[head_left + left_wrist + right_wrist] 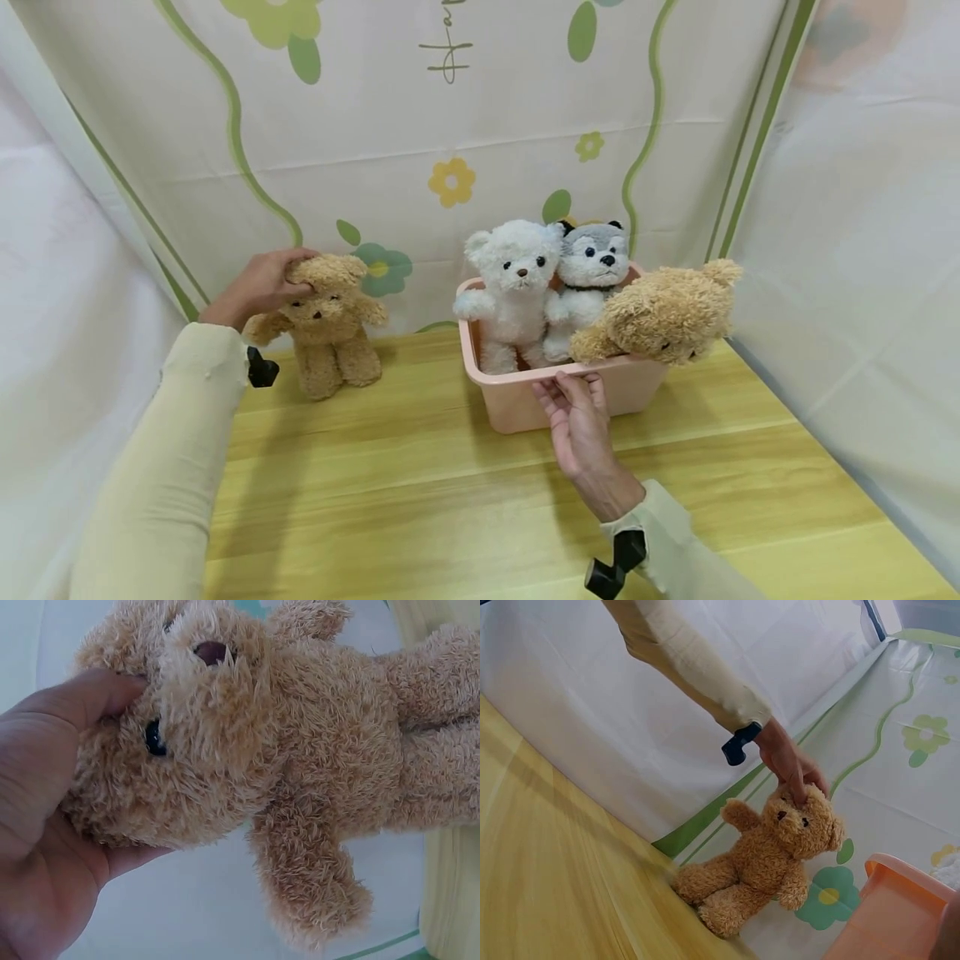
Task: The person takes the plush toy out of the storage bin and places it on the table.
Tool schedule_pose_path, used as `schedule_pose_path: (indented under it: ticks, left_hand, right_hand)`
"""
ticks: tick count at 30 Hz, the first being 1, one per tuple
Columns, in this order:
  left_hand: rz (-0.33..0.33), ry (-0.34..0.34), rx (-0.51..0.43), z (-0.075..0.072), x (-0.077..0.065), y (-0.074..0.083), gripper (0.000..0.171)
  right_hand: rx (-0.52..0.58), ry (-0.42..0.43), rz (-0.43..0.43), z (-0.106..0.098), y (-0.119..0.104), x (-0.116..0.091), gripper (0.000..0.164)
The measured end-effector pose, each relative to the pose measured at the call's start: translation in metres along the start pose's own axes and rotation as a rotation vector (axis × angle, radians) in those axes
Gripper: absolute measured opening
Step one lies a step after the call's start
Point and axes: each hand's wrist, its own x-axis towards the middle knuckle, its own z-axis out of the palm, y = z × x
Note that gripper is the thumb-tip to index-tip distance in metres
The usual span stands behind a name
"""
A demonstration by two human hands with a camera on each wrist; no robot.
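Head view: our left hand (258,287) grips a tan bear (330,342) left of the pink bin (517,408), whose rim our right hand (583,437) holds. Left wrist: our thumb (90,696) presses its head. Right wrist: we see it upright.

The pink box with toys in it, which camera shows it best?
The head view: the whole pink box fits in the picture, though toys and the right hand cover bits. The right wrist view catches just one part, in the lower right corner; the left wrist view shows none of it.
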Motion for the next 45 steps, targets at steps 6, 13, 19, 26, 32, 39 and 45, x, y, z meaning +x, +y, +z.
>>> schedule_pose_path:
  ticks: [6, 13, 19, 26, 32, 39, 45]
  left_hand:
    - [0.030, 0.025, 0.080, -0.002, 0.001, -0.008, 0.054]
    - [0.017, 0.039, 0.130, -0.010, -0.002, -0.019, 0.053]
    - [-0.014, 0.011, 0.144, -0.011, 0.002, -0.026, 0.053]
    - [0.010, 0.045, 0.162, -0.002, 0.011, -0.031, 0.051]
    - [0.028, 0.038, 0.183, 0.005, 0.016, -0.032, 0.051]
    - [-0.027, -0.012, 0.150, 0.006, 0.016, -0.040, 0.055]
    - [-0.028, -0.008, 0.139, 0.008, 0.013, -0.047, 0.057]
  right_hand:
    - [0.008, 0.002, 0.003, -0.001, 0.000, 0.001, 0.012]
    - [0.003, -0.005, -0.005, -0.001, -0.001, 0.001, 0.012]
    - [0.011, 0.008, -0.014, -0.001, -0.002, 0.001, 0.013]
    - [0.006, -0.005, -0.018, -0.002, -0.002, 0.001, 0.012]
    - [0.015, 0.001, -0.011, -0.001, 0.000, 0.001, 0.013]
    - [0.012, 0.014, 0.001, 0.001, 0.000, 0.001, 0.014]
    - [0.020, 0.012, -0.004, 0.000, 0.000, 0.002, 0.014]
